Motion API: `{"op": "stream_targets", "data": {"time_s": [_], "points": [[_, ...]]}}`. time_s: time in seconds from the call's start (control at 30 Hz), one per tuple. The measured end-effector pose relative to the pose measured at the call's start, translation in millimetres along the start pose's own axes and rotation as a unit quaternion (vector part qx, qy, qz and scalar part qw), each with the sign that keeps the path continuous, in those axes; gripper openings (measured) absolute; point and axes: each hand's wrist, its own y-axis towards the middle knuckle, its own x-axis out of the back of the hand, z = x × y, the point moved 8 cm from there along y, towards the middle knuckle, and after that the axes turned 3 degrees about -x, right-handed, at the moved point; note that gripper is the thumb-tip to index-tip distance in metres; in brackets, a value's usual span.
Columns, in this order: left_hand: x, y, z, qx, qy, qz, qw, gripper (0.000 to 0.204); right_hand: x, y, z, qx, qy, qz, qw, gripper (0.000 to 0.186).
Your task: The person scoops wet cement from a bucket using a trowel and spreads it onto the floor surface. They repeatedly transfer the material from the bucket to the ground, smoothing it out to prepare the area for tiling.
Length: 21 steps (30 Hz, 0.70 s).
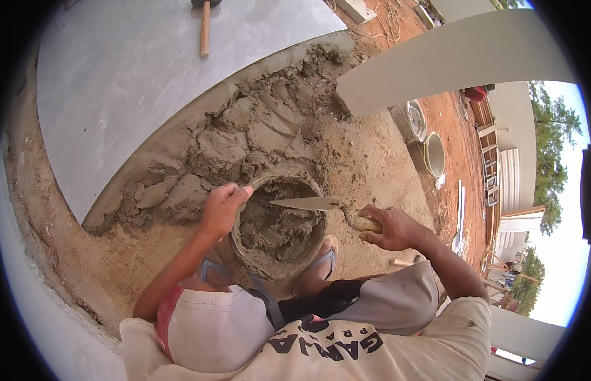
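Observation:
My left hand (224, 208) grips the rim of a mortar-caked bucket (270, 274) between my sandalled feet. Wet grey mortar (270, 235) lies inside it. My right hand (387, 227) is closed on the wooden handle of a pointed trowel (305, 203), whose blade lies level across the bucket's opening. Just beyond, a lumpy bed of spread mortar (238, 133) runs along the curved-looking edge of a large grey slab (130, 89).
A wooden-handled mallet (204, 32) rests on the slab. A pale beam or panel (448, 54) reaches in from the upper right. Two buckets (434, 154) stand on red dirt at the right, near stacked boards (489, 159). A concrete edge (38, 298) lines the left.

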Motion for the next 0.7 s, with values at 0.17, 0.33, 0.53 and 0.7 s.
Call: {"op": "stream_targets", "data": {"time_s": [0.17, 0.33, 0.53, 0.7], "points": [[-20, 6, -14, -0.019, 0.057, 0.005, 0.998, 0.043, -8, 17, -8, 0.041, -0.098, -0.162, 0.981, 0.037], [-59, 4, -38, -0.044, 0.113, 0.044, 0.992, 0.043, -47, 53, 15, 0.026, -0.123, -0.107, 0.986, 0.047], [-72, 10, -46, -0.050, 0.145, 0.045, 0.987, 0.046, -103, 40, 5, 0.142, -0.082, -0.035, 0.986, 0.044], [-72, 5, -45, -0.040, 0.116, 0.008, 0.992, 0.048, -58, 6, -28, 0.129, -0.054, -0.173, 0.975, 0.041]]}}
